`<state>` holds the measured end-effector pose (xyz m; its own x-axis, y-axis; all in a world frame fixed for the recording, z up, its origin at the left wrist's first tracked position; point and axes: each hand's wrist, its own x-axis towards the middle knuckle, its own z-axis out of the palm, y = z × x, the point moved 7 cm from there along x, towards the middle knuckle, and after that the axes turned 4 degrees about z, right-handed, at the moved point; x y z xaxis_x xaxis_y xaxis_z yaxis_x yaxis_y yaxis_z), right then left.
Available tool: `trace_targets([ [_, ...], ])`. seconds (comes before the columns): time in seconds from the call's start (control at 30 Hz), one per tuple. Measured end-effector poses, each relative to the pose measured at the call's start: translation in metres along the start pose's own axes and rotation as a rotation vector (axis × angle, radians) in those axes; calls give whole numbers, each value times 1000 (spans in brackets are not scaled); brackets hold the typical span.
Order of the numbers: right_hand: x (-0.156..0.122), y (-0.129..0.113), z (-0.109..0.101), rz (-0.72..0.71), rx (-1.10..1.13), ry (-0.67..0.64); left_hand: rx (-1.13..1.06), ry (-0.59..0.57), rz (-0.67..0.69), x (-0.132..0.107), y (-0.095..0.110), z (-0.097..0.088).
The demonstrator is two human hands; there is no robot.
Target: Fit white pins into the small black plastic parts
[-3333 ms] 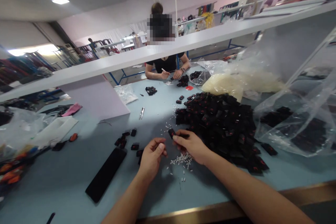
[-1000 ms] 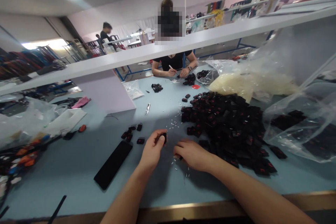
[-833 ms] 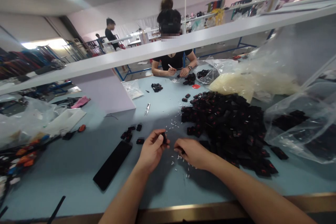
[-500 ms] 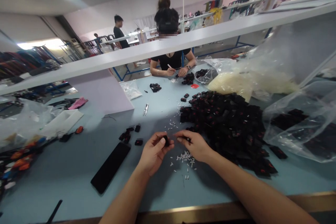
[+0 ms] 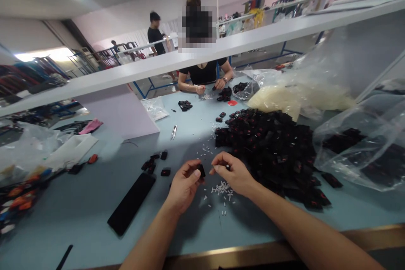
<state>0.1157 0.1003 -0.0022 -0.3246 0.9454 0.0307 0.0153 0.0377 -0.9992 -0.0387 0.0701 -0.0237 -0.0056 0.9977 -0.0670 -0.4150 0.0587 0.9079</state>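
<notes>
My left hand (image 5: 186, 181) pinches a small flat black piece (image 5: 201, 171) between thumb and fingers, above the table. Close by on the right, my right hand (image 5: 233, 172) is closed with fingertips together. A dark bit with a pale end shows among its curled fingers, too small to name. The two hands do not touch. Below them lie many tiny white pegs (image 5: 223, 187) in a loose scatter. To the right is a big heap of black pieces (image 5: 272, 147) with red marks. A few similar black pieces (image 5: 165, 172) lie left of my left hand.
A black phone-like slab (image 5: 131, 204) lies at left, small metal snips (image 5: 174, 132) farther back. A white shelf (image 5: 152, 65) crosses above the table. Clear plastic bags (image 5: 360, 147) stand at right. Across the table, a co-worker's hands (image 5: 210, 87) work beside another black pile.
My right fingertips have drawn closer together and tilted down slightly. The black piece in my left hand has turned a little. The co-worker's pen-like tool is less visible.
</notes>
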Motion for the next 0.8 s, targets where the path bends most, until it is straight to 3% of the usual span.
trace_targets([
  [0.43, 2, 6, 7, 76, 85, -55, -5, -21, -13, -2, -5, 6],
  [0.8, 0, 2, 7, 67, -30, -62, 58, -55, 11, -3, -8, 6],
])
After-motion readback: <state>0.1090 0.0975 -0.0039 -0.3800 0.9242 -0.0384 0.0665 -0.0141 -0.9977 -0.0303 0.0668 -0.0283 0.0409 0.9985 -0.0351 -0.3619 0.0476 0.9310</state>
